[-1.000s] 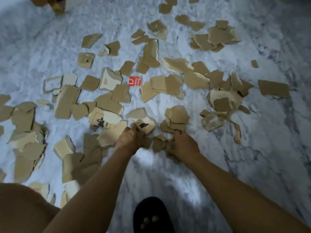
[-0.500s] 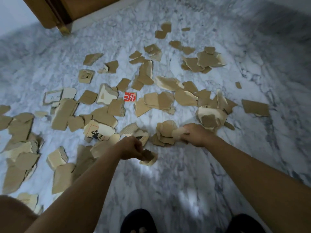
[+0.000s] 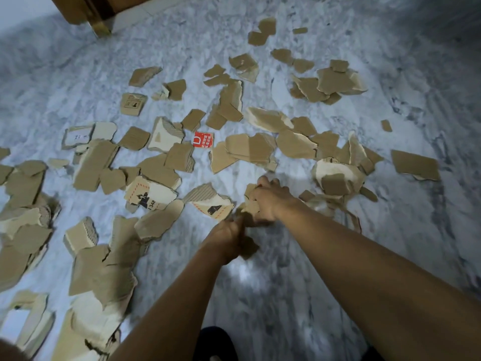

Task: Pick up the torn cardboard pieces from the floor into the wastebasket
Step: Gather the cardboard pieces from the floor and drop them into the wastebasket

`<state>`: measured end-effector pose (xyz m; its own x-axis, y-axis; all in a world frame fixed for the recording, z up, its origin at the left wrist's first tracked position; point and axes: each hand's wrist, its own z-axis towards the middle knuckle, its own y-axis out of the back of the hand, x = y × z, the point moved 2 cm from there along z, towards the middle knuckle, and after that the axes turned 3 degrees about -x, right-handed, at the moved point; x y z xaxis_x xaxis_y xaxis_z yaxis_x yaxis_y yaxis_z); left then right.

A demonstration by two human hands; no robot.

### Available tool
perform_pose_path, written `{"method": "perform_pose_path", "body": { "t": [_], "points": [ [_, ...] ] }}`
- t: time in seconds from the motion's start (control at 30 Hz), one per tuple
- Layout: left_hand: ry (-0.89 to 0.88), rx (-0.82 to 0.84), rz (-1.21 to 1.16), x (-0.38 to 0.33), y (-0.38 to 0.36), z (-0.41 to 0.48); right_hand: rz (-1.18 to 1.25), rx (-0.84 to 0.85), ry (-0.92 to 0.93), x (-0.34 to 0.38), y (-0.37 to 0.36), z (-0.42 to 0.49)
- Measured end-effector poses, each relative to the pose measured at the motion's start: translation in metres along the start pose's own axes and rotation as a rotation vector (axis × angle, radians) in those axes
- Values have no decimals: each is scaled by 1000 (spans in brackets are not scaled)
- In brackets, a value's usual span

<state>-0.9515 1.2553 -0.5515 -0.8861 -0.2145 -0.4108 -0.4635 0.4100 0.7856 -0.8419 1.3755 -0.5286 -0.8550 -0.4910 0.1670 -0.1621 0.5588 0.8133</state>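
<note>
Torn cardboard pieces (image 3: 91, 165) scattered flat over grey marble floor (image 3: 286, 295), densest at far left and across the middle, overlapping in heaps. Wooden door frame (image 3: 86, 11) top left. Printed piece (image 3: 149, 195) with black symbol and red dashed edge lies left of the hands, and a red label scrap (image 3: 203, 140) is further up at centre. Left hand (image 3: 226, 238) low over the floor, fingers curled tight into a fist round dark scraps (image 3: 248, 247) that stick out on its right side. Right hand (image 3: 270, 199) just beyond and right of it, fingers curled round a tan bunch (image 3: 252, 204), which pokes out on the hand's left side; blurred, so finger detail is unclear. More pieces lie right of that hand, one big loose piece (image 3: 415, 165) well apart. Dark slipper (image 3: 216, 342) at bottom edge.
</note>
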Motion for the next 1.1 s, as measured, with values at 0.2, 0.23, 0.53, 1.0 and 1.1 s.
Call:
{"method": "perform_pose_path", "body": {
  "t": [0.2,0.23,0.53,1.0,1.1],
  "points": [
    [223,-73,83,-3,-7,-3,52,-79,-115,-6,-16,7],
    [241,-78,67,-2,-6,-4,92,-79,-106,-8,-18,6],
    [359,9,-207,3,14,-2,318,-159,-195,-28,-24,-7],
    [248,-69,248,70,69,66,285,-14,81,-42,-2,-2],
    [238,-174,170,64,65,64,118,12,76,-29,-24,-4]
  ]
}}
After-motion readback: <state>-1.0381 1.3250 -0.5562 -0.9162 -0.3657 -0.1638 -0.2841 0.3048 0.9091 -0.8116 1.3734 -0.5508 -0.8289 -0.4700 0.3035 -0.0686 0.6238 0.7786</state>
